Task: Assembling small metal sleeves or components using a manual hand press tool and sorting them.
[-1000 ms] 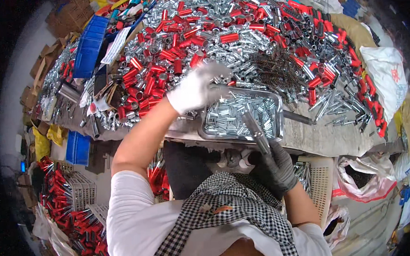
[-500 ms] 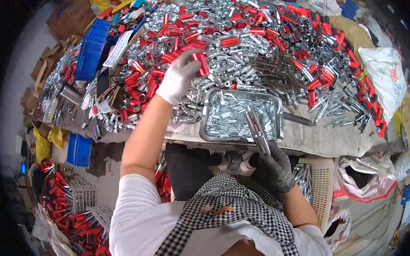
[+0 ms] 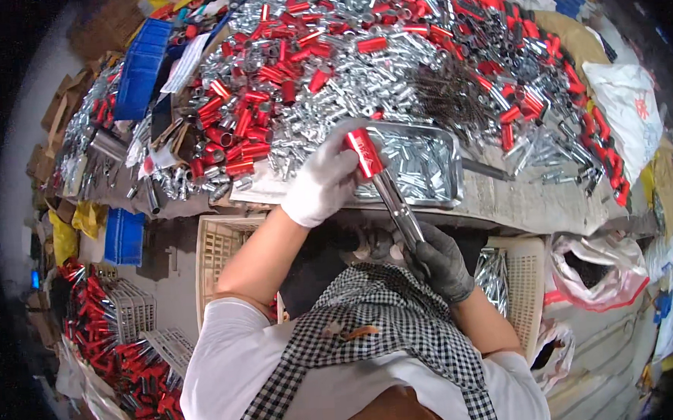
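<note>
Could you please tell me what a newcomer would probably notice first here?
Probably the heap of silver and red metal parts filling the upper view. Next, the bright red sleeve near the centre, in the white-gloved left hand, at the upper end of the metal tube in the dark-gloved right hand. Beyond the tube, a metal tray holds small silver pins.

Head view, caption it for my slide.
Gloved left hand holds a red sleeve at the end of a metal tube in the right hand.

Head-worn fisheye view, facing down, near
</note>
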The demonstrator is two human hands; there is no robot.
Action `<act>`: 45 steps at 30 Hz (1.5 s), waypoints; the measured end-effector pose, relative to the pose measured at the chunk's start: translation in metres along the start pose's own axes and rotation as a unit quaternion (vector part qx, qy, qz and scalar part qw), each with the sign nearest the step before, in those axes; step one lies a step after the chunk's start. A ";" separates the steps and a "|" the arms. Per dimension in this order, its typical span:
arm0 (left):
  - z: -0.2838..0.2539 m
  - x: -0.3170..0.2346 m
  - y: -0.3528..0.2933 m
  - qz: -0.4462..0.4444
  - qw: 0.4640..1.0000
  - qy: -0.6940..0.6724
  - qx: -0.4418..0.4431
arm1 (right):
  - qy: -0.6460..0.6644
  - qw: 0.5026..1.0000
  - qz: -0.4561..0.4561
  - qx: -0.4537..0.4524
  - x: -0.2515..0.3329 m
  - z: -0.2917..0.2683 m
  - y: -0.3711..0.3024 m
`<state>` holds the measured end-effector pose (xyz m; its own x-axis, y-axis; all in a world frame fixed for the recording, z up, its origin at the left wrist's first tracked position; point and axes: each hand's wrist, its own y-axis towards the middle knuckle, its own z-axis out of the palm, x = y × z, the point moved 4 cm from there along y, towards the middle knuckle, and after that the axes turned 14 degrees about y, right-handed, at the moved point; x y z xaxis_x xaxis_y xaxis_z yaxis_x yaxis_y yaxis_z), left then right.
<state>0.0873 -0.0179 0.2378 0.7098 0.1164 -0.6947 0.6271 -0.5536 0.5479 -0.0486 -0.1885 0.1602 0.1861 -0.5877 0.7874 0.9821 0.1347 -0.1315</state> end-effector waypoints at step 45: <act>0.067 0.016 -0.068 -0.331 0.841 -0.426 0.041 | 0.037 0.993 0.109 0.029 -0.056 0.007 0.016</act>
<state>0.0342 -0.0335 0.1580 -0.2952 -0.1931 -0.9357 0.7453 -0.6593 -0.0991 -0.0438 -0.1482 0.1186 0.3977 -0.5962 0.6975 0.9154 0.3091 -0.2577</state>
